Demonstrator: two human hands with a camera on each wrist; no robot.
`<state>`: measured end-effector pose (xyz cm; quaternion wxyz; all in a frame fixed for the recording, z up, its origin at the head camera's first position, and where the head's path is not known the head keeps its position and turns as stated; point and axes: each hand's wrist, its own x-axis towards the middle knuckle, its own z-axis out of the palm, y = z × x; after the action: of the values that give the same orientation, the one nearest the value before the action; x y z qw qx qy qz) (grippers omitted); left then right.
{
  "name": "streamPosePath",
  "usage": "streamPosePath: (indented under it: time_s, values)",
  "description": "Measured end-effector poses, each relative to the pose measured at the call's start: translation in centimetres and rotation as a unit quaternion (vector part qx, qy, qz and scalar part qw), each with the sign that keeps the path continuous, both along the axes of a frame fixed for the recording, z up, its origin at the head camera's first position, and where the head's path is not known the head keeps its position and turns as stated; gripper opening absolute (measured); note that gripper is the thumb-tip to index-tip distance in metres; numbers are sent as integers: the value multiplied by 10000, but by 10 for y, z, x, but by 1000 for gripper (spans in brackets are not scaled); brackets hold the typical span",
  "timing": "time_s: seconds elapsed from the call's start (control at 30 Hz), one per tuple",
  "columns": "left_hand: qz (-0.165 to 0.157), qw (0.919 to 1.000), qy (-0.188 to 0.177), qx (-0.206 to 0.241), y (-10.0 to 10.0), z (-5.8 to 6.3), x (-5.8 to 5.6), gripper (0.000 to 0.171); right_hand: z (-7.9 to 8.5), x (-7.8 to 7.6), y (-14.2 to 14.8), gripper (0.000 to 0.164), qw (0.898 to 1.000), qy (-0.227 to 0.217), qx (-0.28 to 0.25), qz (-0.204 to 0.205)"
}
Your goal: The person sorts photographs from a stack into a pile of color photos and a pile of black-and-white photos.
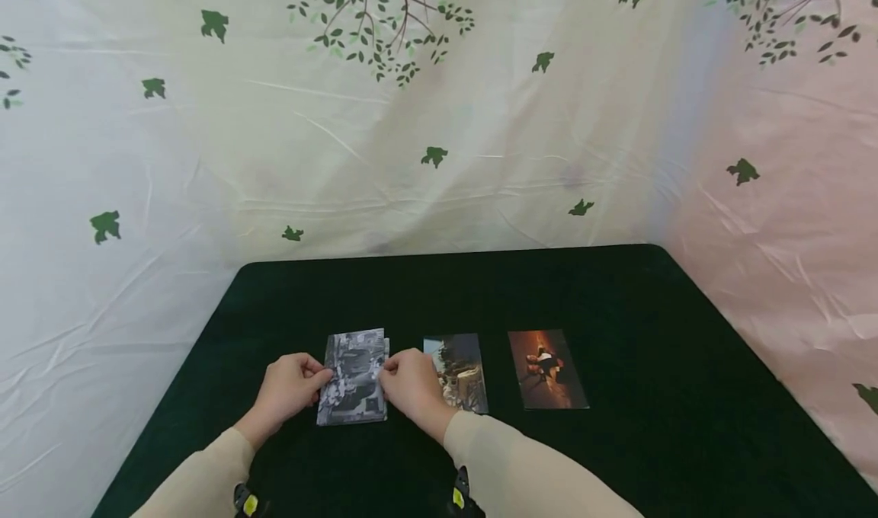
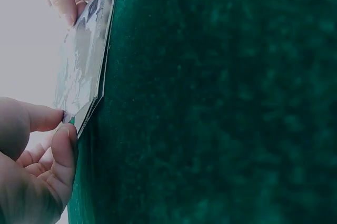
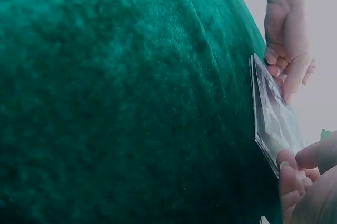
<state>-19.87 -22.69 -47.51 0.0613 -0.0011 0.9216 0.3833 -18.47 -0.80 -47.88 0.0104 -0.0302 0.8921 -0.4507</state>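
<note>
A small stack of picture cards, with a black-and-white picture (image 1: pixel 354 377) on top, lies at the left of the row. My left hand (image 1: pixel 291 385) pinches its left edge between thumb and forefinger. On the opposite edge, my right hand (image 1: pixel 414 385) pinches the cards the same way. Seen side-on in the left wrist view, the stack (image 2: pixel 84 71) has a top card slightly apart from those beneath. The right wrist view also shows layered card edges in the stack (image 3: pixel 274 113). How many cards there are, I cannot tell.
Partly behind my right hand lies a landscape picture card (image 1: pixel 461 377). Farther right is an orange-brown picture card (image 1: pixel 546 369) with figures on it. A dark green cloth covers the table (image 1: pixel 638 320). Pale curtains (image 1: pixel 480 183) with leaf prints hang around its back and sides.
</note>
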Motion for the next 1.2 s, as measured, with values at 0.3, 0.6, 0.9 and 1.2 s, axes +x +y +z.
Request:
streamPosePath:
  time_s: [0.3,0.6,0.9,1.2]
  values:
    - [-85,9996,-136,-225,5,-3,-4,16,2,-5,1,10,9978,-74,659,77]
    - [-100,9995,-163,-255,5,-6,-4,17,-1,-7,1,10,9963,-171,846,65]
    - [14,9995,-190,-245,9,-7,3,16,-4,-1,4,11,9965,-156,825,-2]
    - [154,9995,-182,-203,14,-8,12,18,-7,8,9,13,9985,-195,504,57]
